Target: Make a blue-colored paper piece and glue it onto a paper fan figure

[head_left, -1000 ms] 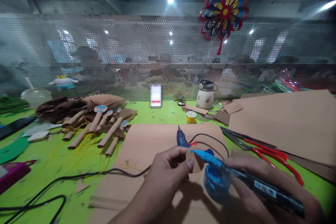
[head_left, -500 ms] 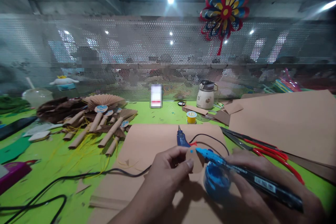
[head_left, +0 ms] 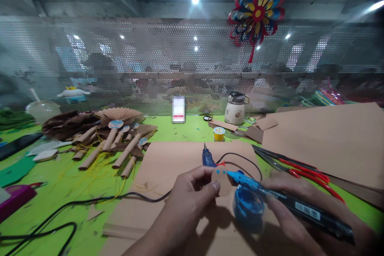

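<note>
My left hand [head_left: 193, 196] pinches a small round brown paper disc [head_left: 222, 187] by its left edge; two blue dots show near its top. My right hand [head_left: 300, 208] is closed around a black marker pen [head_left: 306, 210] whose front end is coated in blue paint. The pen's blue tip lies right by the disc's upper right edge; I cannot tell whether it touches. Just below the pen stands a small open jar of blue paint [head_left: 248, 208]. Behind the disc is a blue glue gun [head_left: 207, 157], partly hidden by my left hand.
Brown paper [head_left: 177, 156] covers the green table [head_left: 90, 186]. Red-handled scissors [head_left: 312, 174] lie at right, beside a large brown sheet [head_left: 327, 140]. Paper fans [head_left: 120, 116] with rolled handles are heaped at left. A black cable [head_left: 120, 196] crosses the front. A yellow thread spool [head_left: 219, 134] stands behind.
The pen tip and my right hand have shifted slightly right and down, away from the disc's top. A second blue dot now shows on the disc. My left hand is nearly still.
</note>
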`<action>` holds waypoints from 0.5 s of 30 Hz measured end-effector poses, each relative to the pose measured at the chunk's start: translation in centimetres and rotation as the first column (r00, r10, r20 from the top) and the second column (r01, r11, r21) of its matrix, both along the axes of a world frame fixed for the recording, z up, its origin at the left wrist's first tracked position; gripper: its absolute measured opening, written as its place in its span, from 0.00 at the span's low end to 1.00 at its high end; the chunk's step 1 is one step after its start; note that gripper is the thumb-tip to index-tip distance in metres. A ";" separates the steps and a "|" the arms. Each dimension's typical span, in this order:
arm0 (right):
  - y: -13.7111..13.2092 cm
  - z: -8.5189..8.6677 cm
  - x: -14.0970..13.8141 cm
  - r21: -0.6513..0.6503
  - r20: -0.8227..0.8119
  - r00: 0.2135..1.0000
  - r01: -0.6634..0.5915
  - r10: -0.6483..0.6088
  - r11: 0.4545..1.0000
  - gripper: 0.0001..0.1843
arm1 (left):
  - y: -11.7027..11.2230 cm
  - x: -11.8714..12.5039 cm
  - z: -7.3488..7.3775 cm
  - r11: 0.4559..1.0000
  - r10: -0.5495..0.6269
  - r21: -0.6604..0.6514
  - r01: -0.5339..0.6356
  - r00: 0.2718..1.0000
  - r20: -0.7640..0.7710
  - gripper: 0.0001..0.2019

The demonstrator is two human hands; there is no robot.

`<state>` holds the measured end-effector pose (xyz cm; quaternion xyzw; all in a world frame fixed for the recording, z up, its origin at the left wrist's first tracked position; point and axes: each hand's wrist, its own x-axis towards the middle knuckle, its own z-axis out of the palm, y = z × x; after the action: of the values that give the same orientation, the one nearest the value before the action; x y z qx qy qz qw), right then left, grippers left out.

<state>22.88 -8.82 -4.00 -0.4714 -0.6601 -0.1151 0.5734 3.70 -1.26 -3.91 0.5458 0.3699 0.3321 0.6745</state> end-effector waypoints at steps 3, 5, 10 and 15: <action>-0.1 0.2 -0.1 -0.004 0.001 1.000 0.007 -0.007 1.000 0.05 | 0.0 0.0 0.0 1.000 0.006 -0.007 -0.006 1.000 -0.008 0.16; -0.2 0.4 -0.1 -0.016 0.008 1.000 0.007 -0.007 1.000 0.06 | 0.0 0.0 0.1 1.000 0.009 -0.014 -0.009 1.000 -0.010 0.16; -0.1 0.6 -0.1 0.000 0.014 0.999 -0.030 0.030 1.000 0.07 | -0.1 0.0 0.4 0.999 0.021 -0.040 -0.022 1.000 -0.011 0.17; 0.1 -0.3 0.1 0.040 0.018 0.999 -0.036 0.035 0.999 0.11 | -0.2 0.0 0.3 0.999 0.027 -0.035 -0.027 1.000 -0.011 0.17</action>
<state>23.02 -8.71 -4.27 -0.4469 -0.6708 -0.1222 0.5791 3.74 -1.45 -3.56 0.5306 0.3864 0.3318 0.6775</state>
